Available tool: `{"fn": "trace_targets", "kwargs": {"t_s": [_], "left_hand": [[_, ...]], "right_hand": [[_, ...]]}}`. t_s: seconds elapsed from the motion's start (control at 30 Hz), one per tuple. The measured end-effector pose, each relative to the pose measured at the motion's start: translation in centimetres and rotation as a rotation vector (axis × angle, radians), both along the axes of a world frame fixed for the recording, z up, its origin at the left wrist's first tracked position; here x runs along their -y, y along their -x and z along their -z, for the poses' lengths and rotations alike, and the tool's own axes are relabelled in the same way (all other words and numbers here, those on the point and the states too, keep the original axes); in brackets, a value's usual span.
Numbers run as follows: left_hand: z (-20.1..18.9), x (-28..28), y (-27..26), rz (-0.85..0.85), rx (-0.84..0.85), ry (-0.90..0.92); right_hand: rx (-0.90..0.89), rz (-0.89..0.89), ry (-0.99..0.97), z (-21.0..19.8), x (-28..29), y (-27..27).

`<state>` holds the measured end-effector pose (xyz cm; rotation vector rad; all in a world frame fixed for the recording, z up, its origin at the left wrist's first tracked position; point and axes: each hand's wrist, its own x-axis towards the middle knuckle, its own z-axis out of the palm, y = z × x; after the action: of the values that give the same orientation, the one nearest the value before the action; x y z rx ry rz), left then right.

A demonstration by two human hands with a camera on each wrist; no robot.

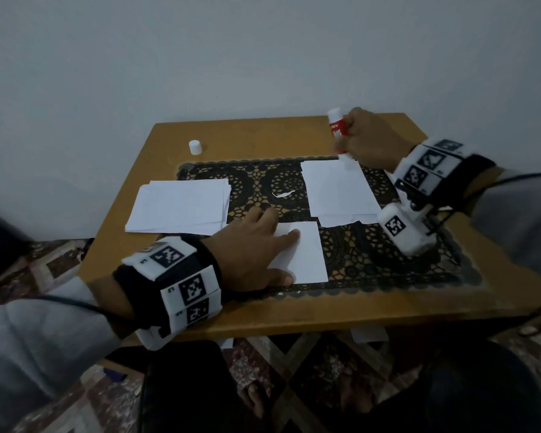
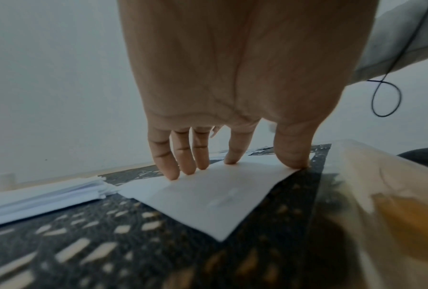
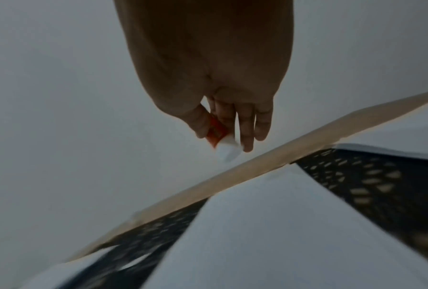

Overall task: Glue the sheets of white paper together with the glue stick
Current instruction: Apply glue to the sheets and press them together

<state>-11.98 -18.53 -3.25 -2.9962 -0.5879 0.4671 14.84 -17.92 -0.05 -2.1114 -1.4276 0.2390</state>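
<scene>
My right hand (image 1: 367,137) grips a red and white glue stick (image 1: 338,129) (image 3: 220,138), its lower tip at the far corner of a white sheet (image 1: 338,189) that tops a small pile on the right. My left hand (image 1: 256,245) lies flat with straight fingers (image 2: 185,160) pressing a single white sheet (image 1: 303,254) (image 2: 208,199) near the front of the lace mat. A stack of white paper (image 1: 181,204) (image 2: 47,195) sits at the left. The glue stick's white cap (image 1: 195,147) stands alone at the back left.
A black lace mat (image 1: 372,254) covers the middle of the small wooden table (image 1: 294,310), which stands against a pale wall. A small scrap of paper (image 1: 284,194) lies on the mat between the piles. A patterned rug shows below the table.
</scene>
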Motion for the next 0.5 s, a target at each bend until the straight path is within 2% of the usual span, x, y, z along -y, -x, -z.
{"fn": "trace_targets", "kwargs": {"t_s": [0.17,0.5], "left_hand": [[0.3,-0.6,0.0,0.026,0.015,-0.005],[0.8,-0.9,0.0,0.067,0.010,-0.032]], "right_hand": [[0.077,0.147,0.054,1.5,-4.1,-2.5],[0.194,0.177,0.081,2.5,-6.3,-4.5]]}}
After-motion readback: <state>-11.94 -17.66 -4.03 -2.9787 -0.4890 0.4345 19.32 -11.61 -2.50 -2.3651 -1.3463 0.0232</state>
